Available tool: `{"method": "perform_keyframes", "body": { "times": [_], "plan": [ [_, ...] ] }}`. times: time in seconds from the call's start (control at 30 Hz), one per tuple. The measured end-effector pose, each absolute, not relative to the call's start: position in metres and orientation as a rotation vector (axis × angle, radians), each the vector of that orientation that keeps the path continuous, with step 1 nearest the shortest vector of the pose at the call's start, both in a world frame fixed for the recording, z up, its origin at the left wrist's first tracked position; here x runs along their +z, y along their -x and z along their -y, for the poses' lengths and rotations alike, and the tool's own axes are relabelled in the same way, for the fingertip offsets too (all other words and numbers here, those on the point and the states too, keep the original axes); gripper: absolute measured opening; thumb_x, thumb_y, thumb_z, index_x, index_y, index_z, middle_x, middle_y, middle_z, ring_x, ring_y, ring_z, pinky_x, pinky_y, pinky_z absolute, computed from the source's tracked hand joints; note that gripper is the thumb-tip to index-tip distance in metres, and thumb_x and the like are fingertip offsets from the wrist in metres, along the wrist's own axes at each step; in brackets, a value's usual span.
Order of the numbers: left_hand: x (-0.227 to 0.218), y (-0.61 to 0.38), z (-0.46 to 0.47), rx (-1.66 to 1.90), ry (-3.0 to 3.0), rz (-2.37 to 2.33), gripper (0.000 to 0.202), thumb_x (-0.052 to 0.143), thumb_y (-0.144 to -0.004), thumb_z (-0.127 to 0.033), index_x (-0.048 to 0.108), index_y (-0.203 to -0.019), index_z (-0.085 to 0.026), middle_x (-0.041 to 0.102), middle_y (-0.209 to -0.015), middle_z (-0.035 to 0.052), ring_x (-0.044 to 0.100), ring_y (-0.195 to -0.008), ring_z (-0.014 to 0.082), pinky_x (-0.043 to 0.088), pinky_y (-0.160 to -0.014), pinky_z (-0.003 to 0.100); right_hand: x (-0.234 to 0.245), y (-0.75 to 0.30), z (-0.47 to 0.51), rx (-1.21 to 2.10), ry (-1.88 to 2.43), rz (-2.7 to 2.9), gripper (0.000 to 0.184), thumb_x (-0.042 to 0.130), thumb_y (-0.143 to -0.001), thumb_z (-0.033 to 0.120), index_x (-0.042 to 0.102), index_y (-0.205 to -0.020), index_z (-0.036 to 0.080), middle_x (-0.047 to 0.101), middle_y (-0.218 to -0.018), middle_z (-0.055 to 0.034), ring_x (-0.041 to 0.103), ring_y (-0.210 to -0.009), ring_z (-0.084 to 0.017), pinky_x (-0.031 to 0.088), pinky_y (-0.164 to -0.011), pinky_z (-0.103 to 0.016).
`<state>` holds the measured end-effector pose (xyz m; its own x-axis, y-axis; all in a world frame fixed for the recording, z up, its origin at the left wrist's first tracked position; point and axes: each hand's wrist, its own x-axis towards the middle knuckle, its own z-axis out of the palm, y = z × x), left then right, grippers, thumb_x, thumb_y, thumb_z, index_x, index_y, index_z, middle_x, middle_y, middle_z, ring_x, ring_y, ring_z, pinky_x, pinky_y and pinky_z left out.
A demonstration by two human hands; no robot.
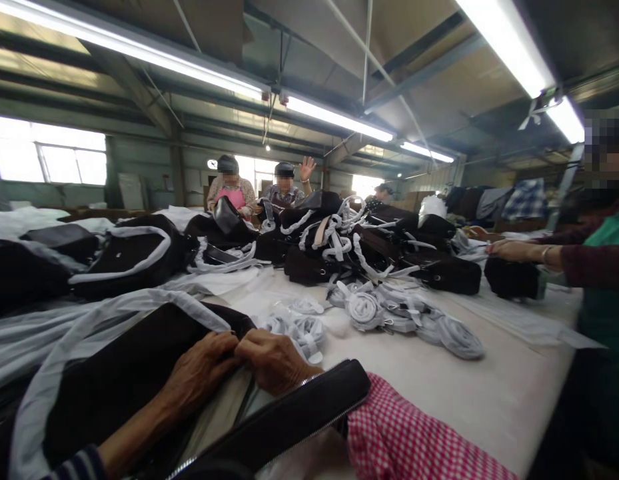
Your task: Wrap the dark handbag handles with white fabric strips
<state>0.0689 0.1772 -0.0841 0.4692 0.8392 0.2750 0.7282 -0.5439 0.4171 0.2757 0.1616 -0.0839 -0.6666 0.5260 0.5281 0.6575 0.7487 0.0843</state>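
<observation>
A dark brown bag (129, 373) with pale wrapped straps lies in front of me on the white table (489, 393). My left hand (202, 373) rests on the bag's top edge with fingers curled in a pinch. My right hand (274, 360) is beside it, touching it, fingers bent closed on the same edge. What the fingers pinch is hidden. A black zippered flap (289, 417) of the bag lies across my right wrist, over a red checked sleeve (414, 440).
Rolls of pale wrapped straps (394, 313) lie mid-table. A heap of dark bags (329, 247) stands behind them, more bags (124, 257) at the left. A co-worker's hand (514, 251) at the right rests on a dark bag (512, 278). Two people stand at the far end.
</observation>
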Motion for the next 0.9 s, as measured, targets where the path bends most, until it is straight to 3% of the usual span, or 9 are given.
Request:
{"method": "perform_keyframes", "body": {
  "times": [0.1,0.2,0.33,0.47,0.6,0.77,0.9],
  "plan": [
    [-0.082,-0.072,-0.171,0.678,-2.465,-1.395,0.024,0.045,-0.098,-0.039,0.062,-0.095,-0.023,0.064,-0.100,0.0054,0.062,-0.097,0.0274,0.046,-0.089,0.041,-0.071,-0.324,-0.158,-0.237,1.053,2.227,0.022,0.055,-0.095,0.006,0.067,-0.106,0.019,0.069,-0.114,-0.0055,0.062,-0.112,-0.017,0.051,-0.094,-0.026],
    [-0.084,-0.074,-0.169,0.688,-2.475,-1.415,0.021,0.042,-0.100,-0.036,0.056,-0.093,-0.022,0.059,-0.094,0.0037,0.061,-0.089,0.0250,0.044,-0.082,0.038,-0.071,-0.389,-0.160,-0.288,1.405,1.954,0.016,0.057,-0.094,0.008,0.069,-0.100,0.017,0.069,-0.107,-0.0083,0.062,-0.109,-0.023,0.051,-0.095,-0.034],
    [-0.089,-0.073,-0.170,0.712,-2.426,-1.383,0.024,0.039,-0.102,-0.037,0.053,-0.088,-0.023,0.057,-0.093,0.0024,0.060,-0.089,0.0238,0.044,-0.082,0.038,-0.098,-0.456,-0.173,-0.321,1.620,1.901,0.020,0.061,-0.090,0.015,0.070,-0.107,0.015,0.072,-0.111,-0.0124,0.065,-0.107,-0.027,0.050,-0.097,-0.040],
    [-0.093,-0.071,-0.172,0.784,-2.358,-1.316,0.028,0.038,-0.105,-0.040,0.056,-0.092,-0.024,0.059,-0.097,0.0020,0.062,-0.093,0.0230,0.045,-0.085,0.037,-0.119,-0.472,-0.185,-0.255,1.743,1.890,0.013,0.058,-0.090,0.018,0.071,-0.093,0.017,0.074,-0.096,-0.0085,0.069,-0.094,-0.025,0.048,-0.088,-0.036],
    [-0.093,-0.073,-0.171,0.818,-2.380,-1.302,0.027,0.040,-0.103,-0.039,0.055,-0.089,-0.023,0.060,-0.095,0.0031,0.062,-0.091,0.0237,0.046,-0.084,0.037,-0.111,-0.462,-0.181,-0.253,1.807,1.876,0.014,0.059,-0.090,0.020,0.073,-0.088,0.020,0.075,-0.092,-0.0067,0.069,-0.092,-0.025,0.045,-0.083,-0.035],
    [-0.087,-0.079,-0.168,0.725,-2.517,-1.326,0.021,0.041,-0.100,-0.024,0.059,-0.087,-0.022,0.062,-0.096,0.0044,0.062,-0.095,0.0241,0.045,-0.085,0.037,-0.098,-0.460,-0.173,-0.104,1.712,1.861,0.020,0.055,-0.091,0.025,0.073,-0.083,0.020,0.076,-0.088,-0.0072,0.070,-0.091,-0.025,0.046,-0.085,-0.035],
    [-0.081,-0.082,-0.165,0.614,-2.629,-1.365,0.022,0.042,-0.097,-0.016,0.063,-0.091,-0.022,0.066,-0.101,0.0057,0.061,-0.102,0.0256,0.046,-0.087,0.038,-0.097,-0.463,-0.168,0.109,1.690,1.801,0.023,0.050,-0.087,0.021,0.072,-0.080,0.021,0.073,-0.074,-0.0028,0.069,-0.075,-0.022,0.047,-0.074,-0.031]
  ]
}}
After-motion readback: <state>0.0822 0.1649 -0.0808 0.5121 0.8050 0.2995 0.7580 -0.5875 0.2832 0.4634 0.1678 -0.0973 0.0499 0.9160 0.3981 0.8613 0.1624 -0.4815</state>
